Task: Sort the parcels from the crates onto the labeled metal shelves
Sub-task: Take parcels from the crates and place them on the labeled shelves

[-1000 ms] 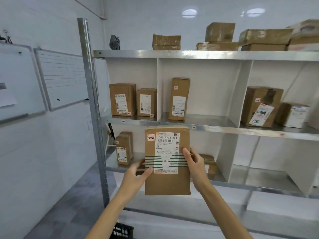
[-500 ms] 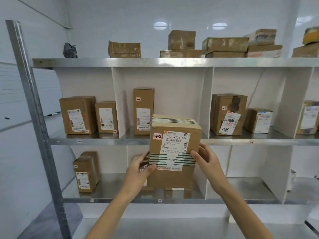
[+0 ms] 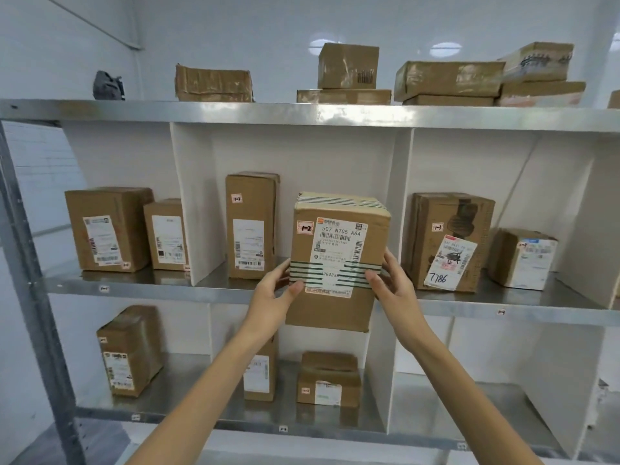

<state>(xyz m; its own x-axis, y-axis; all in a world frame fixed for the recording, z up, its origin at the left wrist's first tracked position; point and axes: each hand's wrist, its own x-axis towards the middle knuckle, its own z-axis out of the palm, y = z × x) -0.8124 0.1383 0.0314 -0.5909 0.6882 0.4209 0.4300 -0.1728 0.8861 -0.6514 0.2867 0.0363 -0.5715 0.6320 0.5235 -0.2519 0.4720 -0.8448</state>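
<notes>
Cardboard parcel (image 3: 339, 263) (tagged 1-2) had risen within the last second to the middle shelf (image 3: 134, 292) edge, clamped between left hand (image 3: 273, 297) and right hand (image 3: 394, 283), fingers curled round its sides, tall box (image 3: 251, 226) just beyond the left hand; placement judged imminent.

The parcel (image 3: 335, 263) has been raised from below the middle shelf (image 3: 151, 290) until its upper half stands in front of that shelf's centre compartment. Its base remains below the shelf's front edge. The left hand (image 3: 273, 297) and right hand (image 3: 396, 283) have risen with it.
</notes>
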